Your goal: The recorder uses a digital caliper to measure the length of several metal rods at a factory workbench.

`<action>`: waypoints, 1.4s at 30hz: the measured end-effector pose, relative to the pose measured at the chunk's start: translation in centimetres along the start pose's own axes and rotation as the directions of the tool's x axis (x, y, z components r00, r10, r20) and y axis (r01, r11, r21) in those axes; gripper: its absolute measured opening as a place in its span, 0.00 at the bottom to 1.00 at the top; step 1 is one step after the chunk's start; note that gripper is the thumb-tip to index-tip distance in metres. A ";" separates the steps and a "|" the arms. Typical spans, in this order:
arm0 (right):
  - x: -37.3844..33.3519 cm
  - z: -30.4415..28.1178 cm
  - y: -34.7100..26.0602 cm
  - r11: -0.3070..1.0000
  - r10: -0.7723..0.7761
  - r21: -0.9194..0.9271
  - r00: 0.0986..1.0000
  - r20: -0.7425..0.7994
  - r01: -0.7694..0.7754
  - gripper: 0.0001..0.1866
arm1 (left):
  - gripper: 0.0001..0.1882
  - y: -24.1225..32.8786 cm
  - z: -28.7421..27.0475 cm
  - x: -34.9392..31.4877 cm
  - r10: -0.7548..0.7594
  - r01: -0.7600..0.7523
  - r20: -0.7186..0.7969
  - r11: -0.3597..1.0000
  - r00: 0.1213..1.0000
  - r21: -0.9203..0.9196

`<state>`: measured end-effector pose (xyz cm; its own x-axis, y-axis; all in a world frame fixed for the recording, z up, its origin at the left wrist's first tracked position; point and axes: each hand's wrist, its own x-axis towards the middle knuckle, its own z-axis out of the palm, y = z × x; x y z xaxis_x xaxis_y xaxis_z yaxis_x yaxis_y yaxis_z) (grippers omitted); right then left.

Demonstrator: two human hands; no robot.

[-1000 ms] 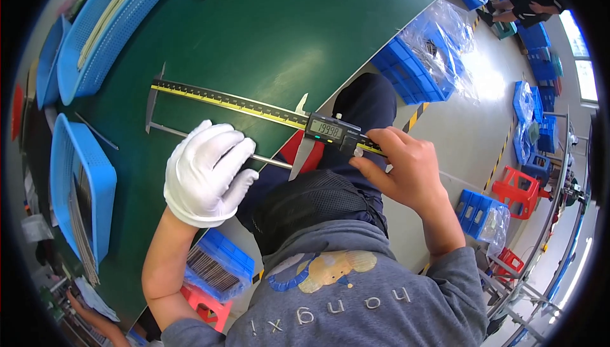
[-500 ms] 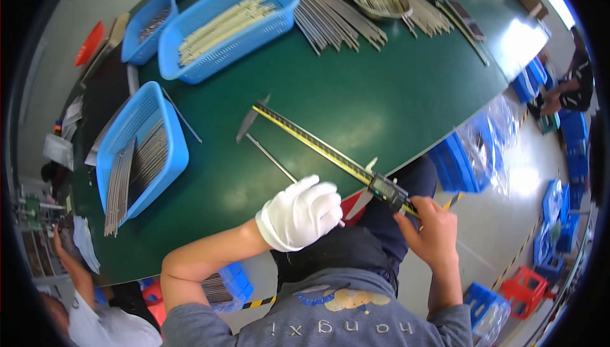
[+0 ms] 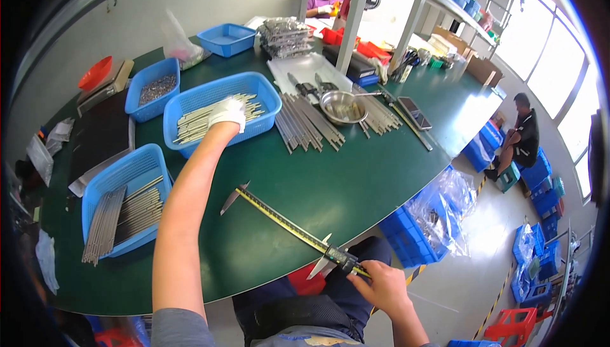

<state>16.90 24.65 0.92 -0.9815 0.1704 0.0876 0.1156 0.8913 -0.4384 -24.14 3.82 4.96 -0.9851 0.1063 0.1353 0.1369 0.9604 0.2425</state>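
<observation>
My left hand (image 3: 227, 116), in a white glove, reaches into a blue perforated basket (image 3: 274, 118) and is over a heap of pale slender metal rods (image 3: 192, 125). Its fingertips are hidden among the rods, so I cannot tell whether it grips one. My bare right hand (image 3: 385, 285) is closed around the near end of a long digital caliper (image 3: 286, 223) with a yellow scale. The caliper slants out over the green table, its fixed jaw pointing far left and its sliding jaw close to my lap, wide apart. Nothing sits between the jaws.
Left, another blue basket (image 3: 166, 185) holds rods, one lying slantwise. A blue bin (image 3: 135, 100) holds small parts. Farther back are loose grey rods (image 3: 305, 121), a metal bowl (image 3: 344, 107) and a phone (image 3: 415, 113). Two people sit beyond. Blue crates (image 3: 413, 236) stand right of the table.
My left hand has gone from near my lap, where it held a thin rod, forward into the rod basket. My right hand keeps the caliper. The view has tilted up.
</observation>
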 end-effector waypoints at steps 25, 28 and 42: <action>0.7 -0.5 0.8 0.998 -0.038 0.060 0.999 0.009 0.037 0.19 | 0.10 -23.9 -5.7 -16.3 -0.451 0.288 -0.007 0.559 0.893 0.777; 0.9 -0.4 1.2 0.997 -0.032 0.072 0.999 0.006 0.032 0.20 | 0.10 -25.1 -3.9 -14.6 -0.497 0.366 -0.068 0.534 0.865 0.762; 0.7 -0.4 -0.1 1.000 0.000 0.025 0.997 -0.081 0.002 0.13 | 0.15 -5.5 -7.4 -22.2 0.743 -0.740 -0.298 0.656 0.599 0.147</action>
<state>16.26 24.84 1.40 -0.9659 0.2040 0.1593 0.1100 0.8807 -0.4608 -2.20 -5.71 7.76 -0.4573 0.7005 0.5479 0.8039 0.5890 -0.0821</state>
